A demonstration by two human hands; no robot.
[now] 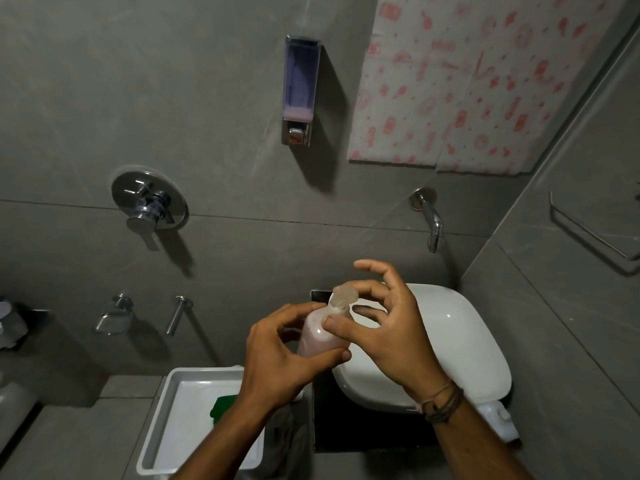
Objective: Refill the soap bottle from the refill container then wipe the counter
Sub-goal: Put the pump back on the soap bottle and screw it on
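Left hand [277, 355] fingers wrapped around pink refill bottle [320, 336], right hand [388, 327] fingers pinching its cap [343, 297]

Walls: large matte grey stone-look tiles [214, 98] with thin dark joints, meeting in a corner at the right.
Covering: white sheet printed with pink motifs [450, 81], high on the back wall, right of centre.
Fittings: round chrome mixer plate with lever [149, 202] at left; chrome wall spout [429, 216] above the glossy white ceramic basin [460, 344]; chrome soap-dish bracket [114, 317] and short chrome peg [178, 315] lower left; chrome towel rail [588, 230] on the right wall.
Light: dim, hard shadows falling down-right of the fittings.
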